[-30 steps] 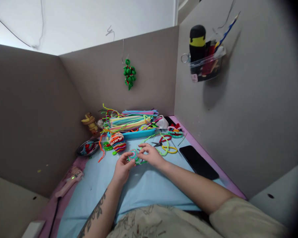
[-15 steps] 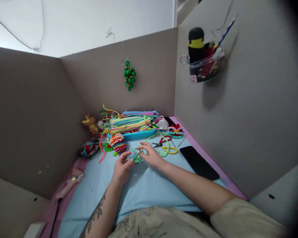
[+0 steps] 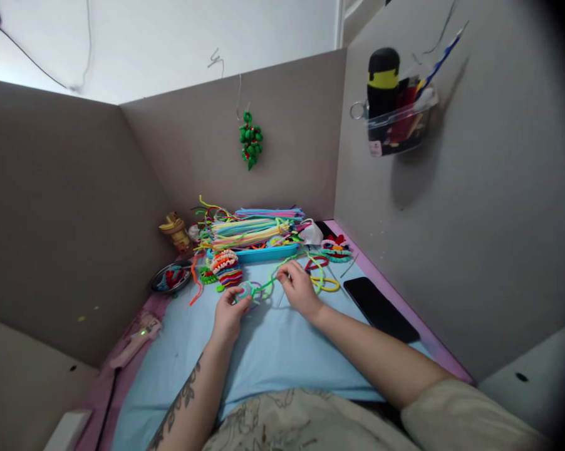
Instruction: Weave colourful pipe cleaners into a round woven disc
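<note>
Right hand (image 3: 300,287) covers the scissors; only red loop (image 3: 316,262) and yellow loop (image 3: 326,285) show. Coil (image 3: 245,291) under left hand (image 3: 230,313) fingertips too small to read, grip unclear. Bowl (image 3: 170,277) contents blurred. White block (image 3: 66,430) cut off by bottom edge.

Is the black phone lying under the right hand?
No, the black phone lies apart on the blue mat, right of the right hand.

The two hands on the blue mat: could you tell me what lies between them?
In the head view, a green pipe cleaner spans the gap, running from the coiled piece at the left hand to the right hand; beneath it is bare blue mat.
</note>
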A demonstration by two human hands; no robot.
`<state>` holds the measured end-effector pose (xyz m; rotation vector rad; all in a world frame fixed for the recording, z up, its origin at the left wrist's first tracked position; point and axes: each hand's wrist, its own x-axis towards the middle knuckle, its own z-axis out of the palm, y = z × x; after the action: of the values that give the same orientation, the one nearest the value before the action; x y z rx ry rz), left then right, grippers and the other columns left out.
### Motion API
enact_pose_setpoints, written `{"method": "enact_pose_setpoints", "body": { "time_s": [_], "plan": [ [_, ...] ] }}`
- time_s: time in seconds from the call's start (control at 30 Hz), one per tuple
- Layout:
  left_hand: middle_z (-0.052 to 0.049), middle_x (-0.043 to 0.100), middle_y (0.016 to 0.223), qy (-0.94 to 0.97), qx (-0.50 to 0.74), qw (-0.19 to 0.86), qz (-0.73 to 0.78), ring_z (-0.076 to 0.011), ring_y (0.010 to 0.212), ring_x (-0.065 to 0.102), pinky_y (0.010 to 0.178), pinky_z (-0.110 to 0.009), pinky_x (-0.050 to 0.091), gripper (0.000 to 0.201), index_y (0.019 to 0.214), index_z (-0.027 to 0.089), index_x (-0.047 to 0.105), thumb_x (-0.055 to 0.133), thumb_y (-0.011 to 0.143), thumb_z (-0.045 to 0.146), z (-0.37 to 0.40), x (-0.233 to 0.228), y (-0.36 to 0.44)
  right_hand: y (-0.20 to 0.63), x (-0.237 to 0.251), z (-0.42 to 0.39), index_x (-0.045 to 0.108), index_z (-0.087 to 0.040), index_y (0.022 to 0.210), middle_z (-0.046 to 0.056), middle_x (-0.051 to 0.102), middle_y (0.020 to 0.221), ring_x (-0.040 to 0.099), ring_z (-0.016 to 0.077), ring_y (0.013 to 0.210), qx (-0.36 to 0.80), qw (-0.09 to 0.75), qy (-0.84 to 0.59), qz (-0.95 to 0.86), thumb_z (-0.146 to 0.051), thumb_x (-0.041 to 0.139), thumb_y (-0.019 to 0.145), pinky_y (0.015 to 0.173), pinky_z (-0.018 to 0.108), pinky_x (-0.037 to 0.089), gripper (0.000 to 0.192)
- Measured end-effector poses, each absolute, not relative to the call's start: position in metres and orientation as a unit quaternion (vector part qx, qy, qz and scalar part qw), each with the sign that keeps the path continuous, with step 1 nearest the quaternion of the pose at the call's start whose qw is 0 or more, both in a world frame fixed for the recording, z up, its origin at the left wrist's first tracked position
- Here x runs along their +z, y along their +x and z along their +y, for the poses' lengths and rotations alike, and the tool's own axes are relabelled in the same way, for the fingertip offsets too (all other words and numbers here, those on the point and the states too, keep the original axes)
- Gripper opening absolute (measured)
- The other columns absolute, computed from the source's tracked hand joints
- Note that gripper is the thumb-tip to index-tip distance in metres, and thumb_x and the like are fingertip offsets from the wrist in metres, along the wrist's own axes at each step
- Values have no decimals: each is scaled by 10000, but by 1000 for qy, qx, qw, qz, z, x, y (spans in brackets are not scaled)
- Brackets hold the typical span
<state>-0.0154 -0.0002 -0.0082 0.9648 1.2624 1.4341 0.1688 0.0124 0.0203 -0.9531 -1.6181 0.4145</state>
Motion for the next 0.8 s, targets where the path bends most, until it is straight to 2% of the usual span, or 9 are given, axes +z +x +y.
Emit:
{"method": "enact_pose_setpoints", "body": {
  "time_s": [0.1,0.13,0.2,0.27,0.3,0.37,0.47,0.57,0.8],
  "plan": [
    [22,572,753,401,576,491,516,-46,471,488,434,-174,386,451,825,154,550,801,467,263,0,-8,-16,171,19,15,535,-201,792,40,521,805,496,173,791,214,581,-407,-672,-285,478,826,702,293,401,108],
    [24,569,758,393,581,501,507,-43,477,492,439,-170,390,449,829,155,551,802,469,250,0,-7,-16,171,17,17,530,-205,869,50,536,865,505,172,805,240,589,-404,-657,-305,489,819,697,290,411,119],
    [35,558,763,361,602,526,480,-33,491,497,460,-161,403,448,833,161,548,805,471,221,0,-4,-17,169,10,23,451,-216,1081,73,532,1024,529,160,812,302,620,-398,-604,-341,467,828,684,284,432,282],
    [46,544,757,327,626,545,452,-31,518,512,494,-155,422,450,839,169,547,806,472,201,-1,0,-18,165,2,27,371,-217,1190,85,523,1074,549,146,770,361,635,-403,-551,-352,380,861,686,297,447,356],
    [47,541,758,316,632,553,441,-35,538,524,511,-155,432,450,844,173,548,806,475,196,-1,1,-19,163,-1,28,403,-207,1173,81,538,1034,553,149,763,382,621,-411,-547,-353,364,862,700,311,451,345],
    [40,543,780,315,635,562,426,-49,586,548,538,-160,447,439,853,176,550,800,493,196,-2,1,-18,157,-6,26,533,-191,1043,69,551,964,549,176,847,383,569,-417,-597,-347,478,804,786,343,437,290],
    [30,545,821,354,627,563,405,-51,596,543,530,-161,441,396,851,174,538,779,538,190,-4,-1,-15,148,-7,17,623,-214,931,64,504,1082,469,208,1067,320,517,-397,-688,-312,661,675,946,359,349,277],
    [46,527,776,414,605,555,393,-28,513,479,453,-147,381,357,848,177,519,755,580,184,-6,-3,-12,145,-5,11,660,-209,854,75,457,1182,400,217,1169,298,523,-425,-676,-327,672,679,1013,361,274,212],
    [61,496,688,472,560,553,396,-26,442,396,392,-152,302,378,796,177,484,768,552,226,-15,6,-7,156,-7,24,678,-175,746,91,382,1351,336,238,1258,387,484,-388,-682,-404,683,660,1048,381,217,245]
  ]
}}
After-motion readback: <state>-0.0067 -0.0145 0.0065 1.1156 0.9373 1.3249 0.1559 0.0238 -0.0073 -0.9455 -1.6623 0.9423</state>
